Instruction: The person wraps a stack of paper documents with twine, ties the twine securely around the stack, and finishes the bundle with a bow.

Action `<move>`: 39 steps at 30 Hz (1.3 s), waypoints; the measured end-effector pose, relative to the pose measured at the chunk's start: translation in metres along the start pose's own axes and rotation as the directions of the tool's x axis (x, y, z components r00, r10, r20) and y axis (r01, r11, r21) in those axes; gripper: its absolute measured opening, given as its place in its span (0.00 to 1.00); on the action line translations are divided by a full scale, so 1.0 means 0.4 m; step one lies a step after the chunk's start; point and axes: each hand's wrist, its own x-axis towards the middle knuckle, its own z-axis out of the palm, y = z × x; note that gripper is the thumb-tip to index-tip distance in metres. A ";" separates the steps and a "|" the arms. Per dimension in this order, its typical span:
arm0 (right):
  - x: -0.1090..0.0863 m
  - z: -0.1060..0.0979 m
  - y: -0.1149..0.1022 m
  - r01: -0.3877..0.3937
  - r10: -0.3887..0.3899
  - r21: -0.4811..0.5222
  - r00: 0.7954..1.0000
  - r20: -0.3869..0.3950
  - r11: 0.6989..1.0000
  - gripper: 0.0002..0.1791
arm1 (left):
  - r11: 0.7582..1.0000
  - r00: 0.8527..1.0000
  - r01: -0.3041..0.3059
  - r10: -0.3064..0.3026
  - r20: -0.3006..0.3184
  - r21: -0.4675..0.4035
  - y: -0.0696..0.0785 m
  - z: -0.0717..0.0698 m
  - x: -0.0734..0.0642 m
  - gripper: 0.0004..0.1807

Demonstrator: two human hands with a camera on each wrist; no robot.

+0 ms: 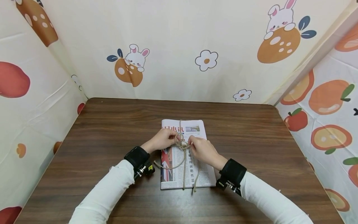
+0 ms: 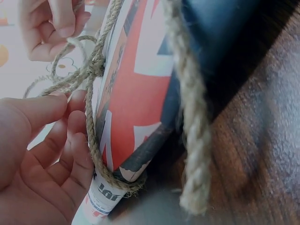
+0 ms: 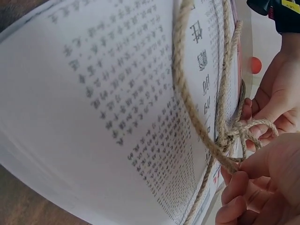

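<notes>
A folded stack of newspapers (image 1: 176,183) lies on the table, with twine (image 1: 184,168) running lengthwise and across it. Near the middle of the bundle the twine meets in a knot with loops (image 2: 93,68). My left hand (image 1: 165,139) pinches a twine loop between thumb and forefinger, left of the knot. On the other side, my right hand (image 1: 203,149) pinches the twine between thumb and fingertips, as the right wrist view shows close up. One loose twine end (image 2: 194,187) curves out past the paper's left edge; another hangs to its near edge.
The brown wooden table (image 1: 117,115) extends around the bundle. A printed cloth (image 1: 173,62) with rabbits and flowers stands behind it, and fruit-patterned cloth (image 1: 330,130) borders the sides. Each wrist wears a black strap (image 1: 233,171) with a camera.
</notes>
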 end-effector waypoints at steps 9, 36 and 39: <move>-0.001 -0.001 0.004 -0.032 0.032 -0.017 0.999 0.006 0.999 0.04 | 1.000 1.000 -0.011 0.011 0.020 -0.022 0.004 0.005 0.006 0.08; 0.032 0.014 0.022 -0.012 0.009 -0.075 0.999 -0.045 0.997 0.08 | 1.000 1.000 0.017 -0.017 0.016 0.000 0.028 0.030 0.024 0.12; 0.035 0.017 0.023 0.005 -0.011 -0.087 0.998 -0.061 0.996 0.09 | 0.998 0.998 0.055 -0.055 -0.002 0.001 0.030 0.036 0.027 0.09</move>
